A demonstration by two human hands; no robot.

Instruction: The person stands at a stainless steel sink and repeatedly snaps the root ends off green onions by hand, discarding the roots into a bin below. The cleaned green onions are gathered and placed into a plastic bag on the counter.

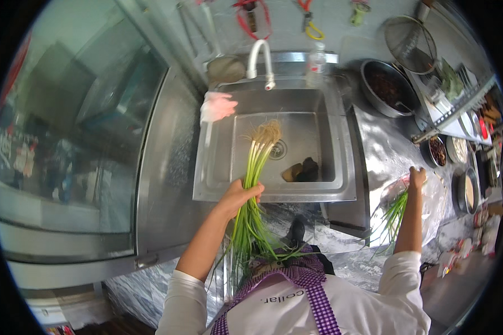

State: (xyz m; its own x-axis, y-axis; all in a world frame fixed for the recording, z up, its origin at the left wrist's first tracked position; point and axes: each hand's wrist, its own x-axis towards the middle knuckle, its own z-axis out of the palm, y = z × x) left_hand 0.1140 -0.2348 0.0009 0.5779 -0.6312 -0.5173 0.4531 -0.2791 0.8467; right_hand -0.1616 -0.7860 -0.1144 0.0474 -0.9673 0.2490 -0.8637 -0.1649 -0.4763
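Note:
My left hand (239, 197) is closed around a bunch of green onions (256, 167), roots pointing away over the stainless steel sink (343, 184) and leaves hanging towards my apron. Off to the right, my right hand (417, 177) is at a clear plastic bag (434, 201) on the metal counter. More green onion leaves (396, 211) show beside that wrist; whether the fingers grip them or the bag cannot be told. A dark cloth or scrubber (309, 169) and a yellowish sponge-like piece (292, 172) lie in the basin.
A white faucet (260, 58) rises behind the basin. Pink-and-white gloves (218, 106) lie on its left rim, a plastic bottle (316, 65) stands behind. At right are a large metal bowl (387, 88), smaller bowls (437, 150) and a metal shelf (457, 115). A glass-fronted cabinet (84, 146) stands left.

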